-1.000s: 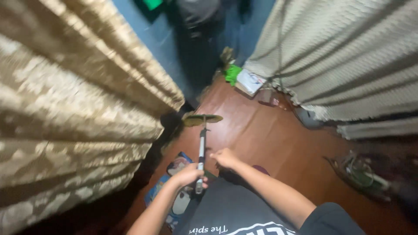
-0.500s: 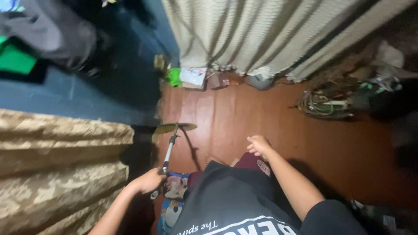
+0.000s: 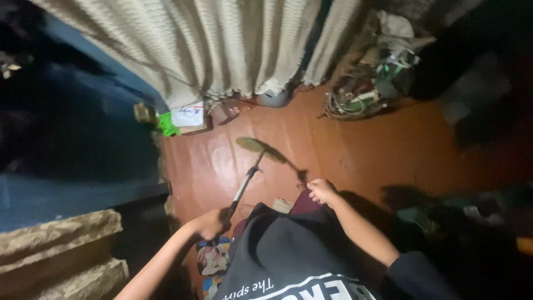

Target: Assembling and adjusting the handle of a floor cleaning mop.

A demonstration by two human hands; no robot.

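- One hand does the holding here: the left hand [image 3: 212,223] is wrapped tight round the low end of the broom [image 3: 251,169] handle.
- That low, one-handed grip lets the handle angle up and away from the body, so the blurred broom head sits out on the brown floor [image 3: 355,150], well ahead of the fist.
- The right hand [image 3: 322,191] hangs free, fingers loosely curled, holding nothing; it sits beside the handle but apart from it, likely just for balance.
- The broom head lies near the hem of the pale curtain [image 3: 222,50], in the middle of the bare floor.
- A white box [image 3: 187,116] and a green scrap [image 3: 166,125] lie at the curtain's foot, left of the head.
- A tangle of cables [image 3: 355,97] sits off to the right against the wall, away from the broom.
- The person's dark shirt [image 3: 288,255] fills the bottom of the view.
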